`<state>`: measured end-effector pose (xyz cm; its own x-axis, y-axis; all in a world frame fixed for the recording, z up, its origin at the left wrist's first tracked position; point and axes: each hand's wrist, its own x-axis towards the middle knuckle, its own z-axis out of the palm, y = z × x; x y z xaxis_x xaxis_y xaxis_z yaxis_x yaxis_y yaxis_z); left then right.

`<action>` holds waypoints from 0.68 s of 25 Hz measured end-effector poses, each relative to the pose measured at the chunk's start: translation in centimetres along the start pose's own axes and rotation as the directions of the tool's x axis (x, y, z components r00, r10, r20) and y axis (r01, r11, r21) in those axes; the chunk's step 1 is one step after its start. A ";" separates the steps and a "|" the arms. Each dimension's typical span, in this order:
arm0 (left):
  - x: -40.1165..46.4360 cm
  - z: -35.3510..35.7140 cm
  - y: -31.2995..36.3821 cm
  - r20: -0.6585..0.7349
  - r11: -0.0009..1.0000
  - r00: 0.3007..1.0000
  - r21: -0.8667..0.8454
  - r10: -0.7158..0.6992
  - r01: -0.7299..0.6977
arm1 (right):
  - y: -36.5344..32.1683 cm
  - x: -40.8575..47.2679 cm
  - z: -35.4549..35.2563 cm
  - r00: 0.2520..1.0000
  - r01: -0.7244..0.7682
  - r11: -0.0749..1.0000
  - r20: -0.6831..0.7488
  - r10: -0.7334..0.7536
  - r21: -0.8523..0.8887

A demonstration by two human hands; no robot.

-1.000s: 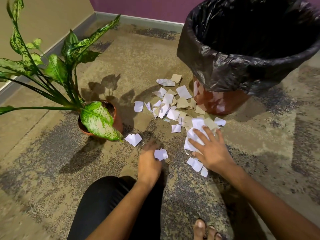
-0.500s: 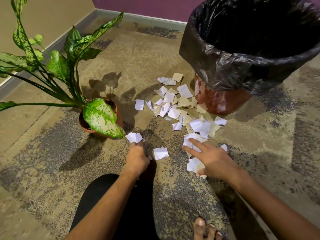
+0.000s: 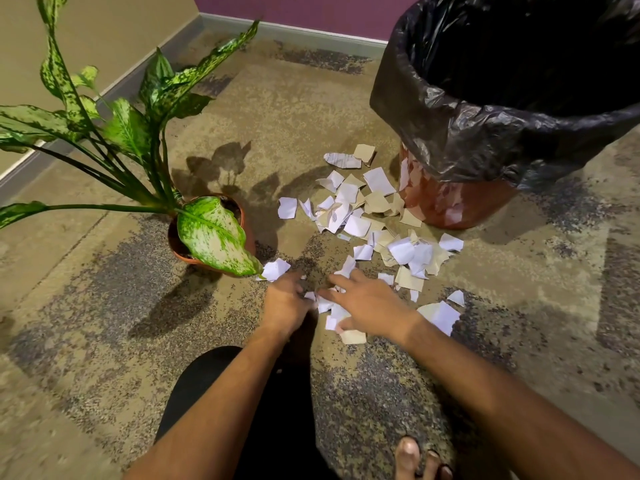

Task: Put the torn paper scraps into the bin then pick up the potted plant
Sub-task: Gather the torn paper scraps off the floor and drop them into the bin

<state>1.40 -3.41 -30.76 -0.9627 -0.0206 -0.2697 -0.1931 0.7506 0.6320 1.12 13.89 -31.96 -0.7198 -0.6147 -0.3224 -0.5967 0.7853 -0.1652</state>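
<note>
- Nearest, the left hand (image 3: pixel 284 305) and the right hand (image 3: pixel 370 305) are low on the carpet (image 3: pixel 104 341), close side by side, near the middle of it.
- The left hand's fingers are bent down onto the small paper bits between the two hands. I cannot tell if it has pinched any.
- The right hand lies flat on some bits, with its fingers spread out straight. It is pressing, not grabbing.
- The paper scraps (image 3: pixel 360 216) are very light, thin and floppy. They can slide, bend or blow away. I think it is best to push them into a heap and scoop the heap from both sides with cupped hands.
- The scraps run from the hands up to the foot of the bin. One white piece (image 3: pixel 275 269) lies apart, just beside the plant pot.
- The potted plant (image 3: pixel 207 233) stands on the left part of the carpet. Its pot looks hard, and heavy with soil. The long leaves (image 3: pixel 131 129) are soft and could snap, so take hold of the pot's sides, not the leaves.
- Farthest, the bin (image 3: pixel 512 109) stands at the far right of the carpet. Its mouth is wide open, with a black bag (image 3: pixel 433 109) over the rim. The bag looks thin and slippery.
</note>
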 end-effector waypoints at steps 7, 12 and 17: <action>0.5 1.5 -0.7 0.006 0.985 0.995 0.138 0.100 -0.100 | -2.2 0.1 1.2 0.977 -0.087 0.982 -0.179 0.117 0.169; 0.3 1.5 -0.2 0.026 0.988 1.000 0.153 0.017 -0.020 | 0.1 -1.5 1.3 0.956 -0.144 0.962 -0.221 0.196 0.231; 0.1 1.4 0.7 0.020 0.979 0.999 0.201 -0.032 0.027 | 3.2 -3.8 -0.2 0.875 -0.263 0.902 -0.310 0.372 0.342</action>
<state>1.44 -1.99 -31.33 -0.9520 -0.0310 -0.3045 -0.1770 0.8674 0.4651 1.89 18.76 -31.09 -0.9618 -0.2683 -0.0550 -0.2277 0.8950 -0.3836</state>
